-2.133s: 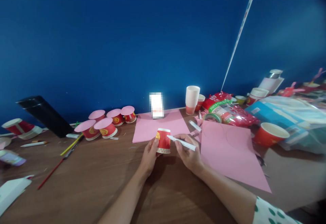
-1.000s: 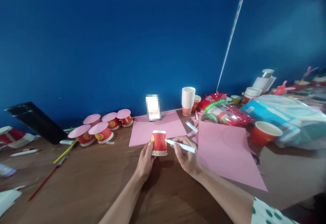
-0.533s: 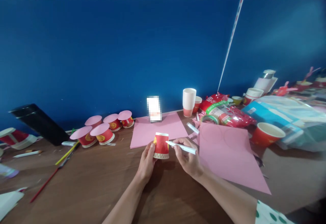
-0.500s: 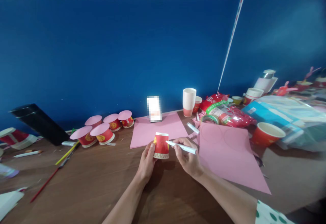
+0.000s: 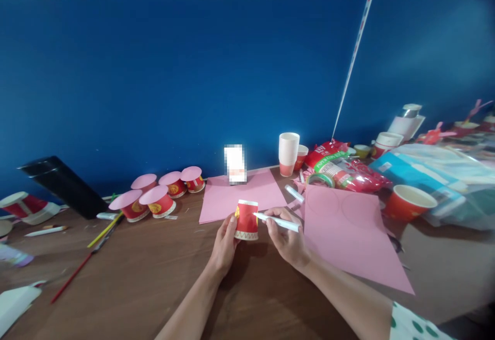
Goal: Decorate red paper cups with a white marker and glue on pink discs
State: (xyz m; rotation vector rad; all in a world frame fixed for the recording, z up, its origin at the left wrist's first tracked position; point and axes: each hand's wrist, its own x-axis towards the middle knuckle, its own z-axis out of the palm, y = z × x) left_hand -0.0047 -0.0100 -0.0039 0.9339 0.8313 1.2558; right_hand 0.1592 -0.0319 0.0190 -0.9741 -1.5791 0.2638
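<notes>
My left hand [image 5: 224, 242] grips a small red paper cup [image 5: 246, 220], held upside down just above the brown table [image 5: 135, 283]. My right hand [image 5: 286, 239] pinches a white marker [image 5: 279, 221] whose tip touches the cup's right side. One pink paper sheet [image 5: 242, 195] lies just behind the cup. A larger pink sheet [image 5: 350, 231] with faint drawn circles lies to the right of my right hand.
Several upturned red cups with pink paper discs [image 5: 160, 195] stand at the left. A stack of white cups [image 5: 289, 153], a tape roll [image 5: 319, 179], red packets [image 5: 344, 172] and an open red cup [image 5: 408, 201] crowd the right. Pencils [image 5: 104, 231] lie at the left. A blue partition [image 5: 174, 71] backs the table.
The cup has been turned a little in my left hand while the marker tip stays against its side. Both hands keep almost the same place.
</notes>
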